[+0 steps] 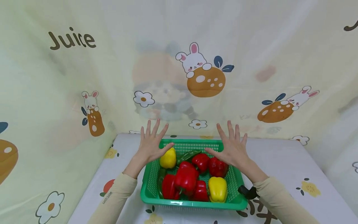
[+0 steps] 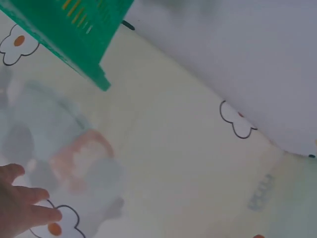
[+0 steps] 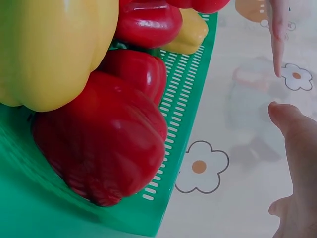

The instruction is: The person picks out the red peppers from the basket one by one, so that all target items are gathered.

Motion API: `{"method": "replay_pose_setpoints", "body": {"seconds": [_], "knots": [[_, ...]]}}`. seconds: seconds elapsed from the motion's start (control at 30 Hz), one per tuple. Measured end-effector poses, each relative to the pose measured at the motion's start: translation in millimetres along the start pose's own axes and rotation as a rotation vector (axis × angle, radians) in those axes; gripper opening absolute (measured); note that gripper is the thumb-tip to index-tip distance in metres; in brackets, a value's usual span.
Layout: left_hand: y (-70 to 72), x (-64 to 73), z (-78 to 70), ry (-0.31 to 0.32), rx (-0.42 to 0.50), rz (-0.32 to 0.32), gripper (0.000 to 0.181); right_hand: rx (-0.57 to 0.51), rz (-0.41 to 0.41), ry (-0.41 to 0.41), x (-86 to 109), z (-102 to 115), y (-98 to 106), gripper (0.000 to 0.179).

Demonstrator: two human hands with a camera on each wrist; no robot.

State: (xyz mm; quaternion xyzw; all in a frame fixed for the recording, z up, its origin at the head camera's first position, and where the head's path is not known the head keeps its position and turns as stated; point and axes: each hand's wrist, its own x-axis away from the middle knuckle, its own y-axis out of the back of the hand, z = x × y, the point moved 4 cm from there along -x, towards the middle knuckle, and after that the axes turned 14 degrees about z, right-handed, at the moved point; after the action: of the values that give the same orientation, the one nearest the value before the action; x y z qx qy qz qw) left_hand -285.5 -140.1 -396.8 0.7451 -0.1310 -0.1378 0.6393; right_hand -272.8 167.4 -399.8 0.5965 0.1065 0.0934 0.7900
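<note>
On your flower-patterned desk, a loaded green basket.
Your left-hand grip is wide, fingers spread over the basket's far left corner; your right-hand grip is just as wide at the far right corner. Inside the basket, red peppers crowd the middle, near left and far right. One yellow pepper sits far left, though from the head view you can't be sure whether your thumb touches it; a second yellow pepper sits near right. A slim green pepper lies toward the far side.
</note>
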Motion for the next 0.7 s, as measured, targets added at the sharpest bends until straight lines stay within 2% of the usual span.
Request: {"method": "replay_pose_setpoints", "body": {"seconds": [0.33, 0.5, 0.7], "knots": [[-23.0, 2.7, 18.5, -0.003, 0.046, 0.021, 0.077, -0.001, 0.020, -0.004, -0.3, -8, -10, 0.106], [-34.6, 3.8, 25.9, -0.012, 0.060, 0.039, 0.076, -0.011, 0.060, -0.011, -0.9, -9, -14, 0.106], [-45.0, 5.6, 33.2, -0.043, 0.073, 0.011, 0.074, -0.030, 0.088, -0.015, -0.9, -10, -15, 0.105]]}}
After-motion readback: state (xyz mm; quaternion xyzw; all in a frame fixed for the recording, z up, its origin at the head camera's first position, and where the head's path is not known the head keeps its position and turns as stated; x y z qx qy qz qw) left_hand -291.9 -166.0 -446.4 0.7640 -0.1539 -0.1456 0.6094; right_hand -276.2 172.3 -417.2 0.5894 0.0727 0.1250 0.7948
